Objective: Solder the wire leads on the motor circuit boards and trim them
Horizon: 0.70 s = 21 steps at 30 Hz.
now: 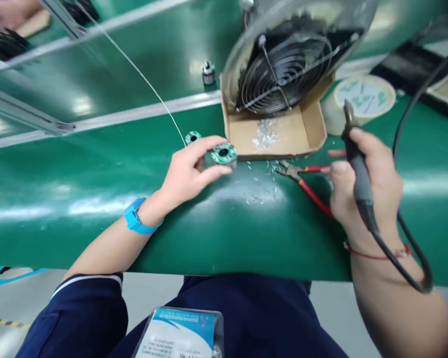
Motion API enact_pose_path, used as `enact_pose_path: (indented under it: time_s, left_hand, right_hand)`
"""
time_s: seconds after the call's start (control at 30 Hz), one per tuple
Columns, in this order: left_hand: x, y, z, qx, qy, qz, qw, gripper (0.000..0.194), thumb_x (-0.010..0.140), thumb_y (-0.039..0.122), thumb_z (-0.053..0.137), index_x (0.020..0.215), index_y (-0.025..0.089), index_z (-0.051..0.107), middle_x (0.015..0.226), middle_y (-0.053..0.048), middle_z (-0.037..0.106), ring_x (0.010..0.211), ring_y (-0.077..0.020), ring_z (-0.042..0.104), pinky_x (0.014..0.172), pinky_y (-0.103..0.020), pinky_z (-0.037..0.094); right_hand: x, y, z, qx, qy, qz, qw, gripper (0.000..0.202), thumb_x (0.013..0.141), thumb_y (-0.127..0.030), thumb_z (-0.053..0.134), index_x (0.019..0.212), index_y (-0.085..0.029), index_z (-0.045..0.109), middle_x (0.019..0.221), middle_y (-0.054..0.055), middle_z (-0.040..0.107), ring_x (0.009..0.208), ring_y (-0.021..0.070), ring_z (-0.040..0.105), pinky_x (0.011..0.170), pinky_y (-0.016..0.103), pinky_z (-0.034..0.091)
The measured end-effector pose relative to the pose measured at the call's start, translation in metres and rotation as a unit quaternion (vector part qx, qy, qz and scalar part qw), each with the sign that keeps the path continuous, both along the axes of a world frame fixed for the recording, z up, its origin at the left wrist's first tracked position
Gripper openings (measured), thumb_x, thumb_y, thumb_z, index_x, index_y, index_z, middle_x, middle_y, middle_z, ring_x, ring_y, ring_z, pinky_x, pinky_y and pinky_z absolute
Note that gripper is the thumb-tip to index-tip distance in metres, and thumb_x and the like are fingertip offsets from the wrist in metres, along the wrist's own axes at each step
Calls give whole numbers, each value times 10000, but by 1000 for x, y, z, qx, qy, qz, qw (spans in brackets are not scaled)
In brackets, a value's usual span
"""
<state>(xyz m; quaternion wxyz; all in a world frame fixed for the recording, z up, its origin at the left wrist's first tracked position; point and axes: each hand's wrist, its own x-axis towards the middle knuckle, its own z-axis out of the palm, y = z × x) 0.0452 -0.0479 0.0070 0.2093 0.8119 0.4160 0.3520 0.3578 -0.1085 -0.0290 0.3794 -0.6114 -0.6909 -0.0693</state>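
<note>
My left hand (196, 169) grips a small round metal motor part (224, 154) between thumb and fingers. A green ring-shaped circuit board with a dark centre hole tops that part. Just behind the hand sits a similar green-topped part (193, 136), and a thin white wire (145, 79) runs down toward it. My right hand (373, 184) is closed around a soldering iron (358, 171), its tip pointing away from me. Red-handled diagonal cutters (294, 172) lie on the table, their handle ends passing by my right fingers; whether the fingers touch them I cannot tell.
A cardboard tray (242, 144) holds clear scraps, below a fan (283, 74) with a wire guard. Beside it stands a tape roll (366, 97). Clippings are scattered on the green table (209, 238). Another motor part (208, 73) stands farther back. A labelled plastic box (182, 333) is at my lap.
</note>
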Motion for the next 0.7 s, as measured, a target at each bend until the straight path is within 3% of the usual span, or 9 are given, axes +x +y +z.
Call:
enact_pose_path:
  time_s: [0.07,0.13,0.2,0.3,0.43,0.53,0.6,0.7]
  left_hand:
    - [-14,40,1,28,-25,86,996,419,898,537,656,1161,211,658,1068,-51,723,792,-139,648,691,-250,512]
    - [-31,88,-1,17,-22,173,985,302,912,371,667,1140,174,645,1034,-56,718,892,-163,671,793,-263,532]
    - [-49,133,-6,3,24,278,960,304,884,276,691,1157,152,639,1127,-80,708,1024,-186,662,910,-277,526]
    - [-68,177,-10,-83,107,360,923,353,902,251,651,1234,135,623,1249,-118,688,1197,-235,627,1067,-336,478]
    - [-68,191,-5,-110,136,376,910,532,858,211,673,1362,93,551,1395,-206,594,1310,-324,574,1126,-432,447]
    - [-49,195,0,-83,146,332,928,730,873,228,671,1528,111,370,1567,-179,433,1439,-276,460,1215,-364,362]
    - [-32,203,0,-84,156,289,941,748,867,228,690,1533,110,370,1562,-161,454,1434,-248,470,1211,-318,368]
    - [-15,214,-2,-106,177,247,947,547,876,203,689,1397,119,543,1405,-149,609,1301,-241,589,1138,-365,453]
  right_hand:
    - [3,2,-2,19,10,-23,1000,540,890,-534,547,1319,-208,597,983,127,738,908,274,709,812,418,560]
    - [4,2,0,-20,28,-23,999,480,893,-467,561,1287,-200,628,1024,128,734,956,270,696,871,430,557]
    - [5,1,4,-27,31,-12,999,459,887,-446,571,1261,-190,646,1046,132,724,942,271,690,861,433,561]
    - [6,0,9,-19,29,7,999,415,887,-408,578,1244,-210,652,988,102,713,860,256,688,791,412,571]
    - [7,3,10,-4,26,13,1000,377,892,-354,588,1250,-245,632,954,79,704,818,257,690,744,411,586]
    - [5,6,12,-5,25,19,999,385,890,-331,593,1271,-282,606,968,80,702,834,281,699,738,439,600]
    - [3,6,14,-11,25,27,999,414,885,-308,602,1297,-328,580,981,77,699,848,292,706,741,446,610]
    - [3,5,17,-24,22,39,999,493,871,-272,620,1337,-407,534,967,65,695,839,295,715,728,435,622]
